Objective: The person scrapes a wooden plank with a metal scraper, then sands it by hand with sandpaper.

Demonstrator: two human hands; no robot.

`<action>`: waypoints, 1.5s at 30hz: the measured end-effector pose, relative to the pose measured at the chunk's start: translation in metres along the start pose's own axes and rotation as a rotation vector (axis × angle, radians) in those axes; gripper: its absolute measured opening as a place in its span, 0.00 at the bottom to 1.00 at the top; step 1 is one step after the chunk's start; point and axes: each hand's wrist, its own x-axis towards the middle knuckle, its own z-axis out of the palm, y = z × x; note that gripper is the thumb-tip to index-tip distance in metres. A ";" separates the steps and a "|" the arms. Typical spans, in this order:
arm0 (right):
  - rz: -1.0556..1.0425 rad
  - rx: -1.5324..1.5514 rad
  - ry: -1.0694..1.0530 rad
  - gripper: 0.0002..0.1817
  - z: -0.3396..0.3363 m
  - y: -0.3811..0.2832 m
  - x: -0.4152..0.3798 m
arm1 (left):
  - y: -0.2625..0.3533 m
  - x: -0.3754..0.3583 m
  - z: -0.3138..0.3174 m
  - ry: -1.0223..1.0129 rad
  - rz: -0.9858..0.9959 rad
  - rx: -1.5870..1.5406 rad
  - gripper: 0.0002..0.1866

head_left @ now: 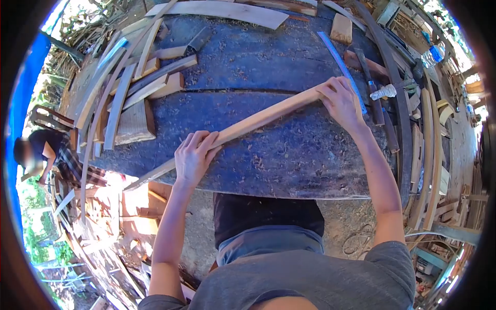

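A long, squared wooden strip [266, 115] slants across the dark workbench [289, 155], its near-left end reaching past the bench edge. My left hand [194, 155] is closed around the strip left of its middle, fingers over the top. At the strip's far-right end, my right hand [341, 101] grips it with bent fingers. Just beyond my right hand lies a blue ruler-like strip [338, 59]. Chisel-like tools [373, 88] rest to the right of that hand.
Wood offcuts [137, 121] are piled at the bench's left side. Long wooden strips [428, 150] stand along the right. A wide pale board [222, 13] lies across the back. Another person [57, 152] sits at the far left. Shavings dot the bench top.
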 end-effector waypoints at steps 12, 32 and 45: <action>0.125 -0.109 0.076 0.27 0.016 -0.031 -0.058 | 0.009 -0.023 0.007 0.132 0.125 0.028 0.26; -0.248 0.197 0.153 0.19 0.032 -0.123 -0.015 | 0.019 -0.033 0.002 0.174 0.125 0.000 0.17; 0.089 -0.023 0.135 0.22 0.002 -0.042 -0.052 | 0.009 -0.028 0.006 0.217 0.096 -0.079 0.17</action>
